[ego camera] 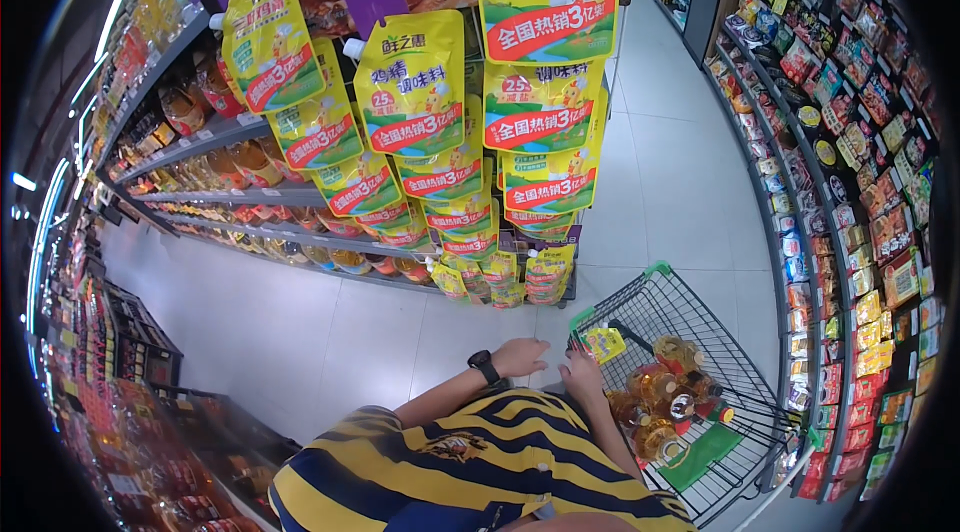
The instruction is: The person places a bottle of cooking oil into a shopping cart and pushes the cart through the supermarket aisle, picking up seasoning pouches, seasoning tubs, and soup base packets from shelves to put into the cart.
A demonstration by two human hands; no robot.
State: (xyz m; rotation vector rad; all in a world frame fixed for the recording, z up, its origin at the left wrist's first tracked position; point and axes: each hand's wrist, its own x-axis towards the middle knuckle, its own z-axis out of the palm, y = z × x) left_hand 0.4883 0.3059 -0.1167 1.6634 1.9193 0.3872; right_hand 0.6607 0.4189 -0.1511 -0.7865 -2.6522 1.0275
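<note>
My left hand (pixel 523 358), with a black watch on its wrist, is held out with its fingers apart and nothing in them. Just right of it, my right hand (pixel 583 376) is at the near side of a wire shopping cart (pixel 739 348) with green corners. Its fingers are bent beside a small yellow pouch (pixel 604 344); whether they grip the pouch or the cart's rim is hidden. Several bottles of amber liquid (pixel 660 389) lie bunched in the cart, beside a green panel (pixel 703 457).
Yellow seasoning pouches (pixel 412 96) hang in rows on a shelf end ahead. Bottle shelves (pixel 217 190) run away to the left. Shelves of small packets (pixel 847 217) line the right side. Dark racks of goods (pixel 150 457) stand at lower left. Pale tiled floor (pixel 367 329) lies between.
</note>
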